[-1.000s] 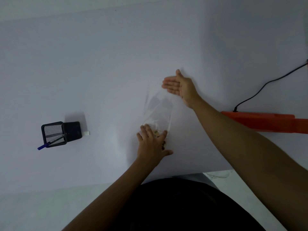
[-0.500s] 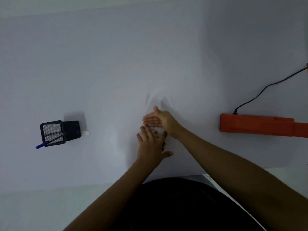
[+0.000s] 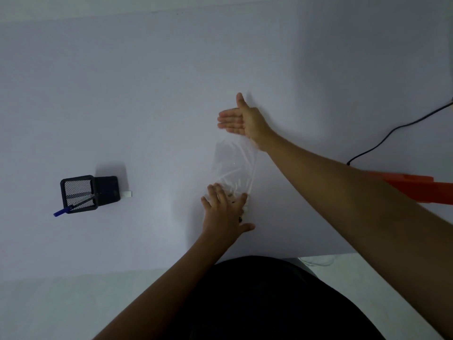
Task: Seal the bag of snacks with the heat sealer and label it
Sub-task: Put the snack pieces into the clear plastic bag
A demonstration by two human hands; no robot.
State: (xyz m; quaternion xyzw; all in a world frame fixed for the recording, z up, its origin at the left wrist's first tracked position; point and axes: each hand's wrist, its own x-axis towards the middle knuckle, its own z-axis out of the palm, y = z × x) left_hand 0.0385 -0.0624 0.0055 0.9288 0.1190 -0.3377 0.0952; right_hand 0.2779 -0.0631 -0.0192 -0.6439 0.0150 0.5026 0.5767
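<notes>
A clear plastic bag [image 3: 234,165] lies flat on the white table [image 3: 147,94], its long side running away from me. Dark snack pieces [image 3: 231,195] sit in its near end. My left hand [image 3: 224,214] rests flat on that near end, fingers spread, pressing the snacks down. My right hand [image 3: 241,120] stands on its edge at the bag's far end, fingers straight and together, holding nothing. The orange heat sealer [image 3: 414,186] lies at the right, partly hidden behind my right forearm.
A black mesh pen holder [image 3: 78,193] with a blue pen [image 3: 61,212] stands at the left, a dark block and a small white label strip [image 3: 127,194] beside it. A black cable [image 3: 392,133] runs from the sealer to the right edge. The table's near edge is close to my body.
My right hand swept from the bag's far end back to the snacks beside my left hand, then out again to the far end, flattening the bag. My left hand stayed in place.
</notes>
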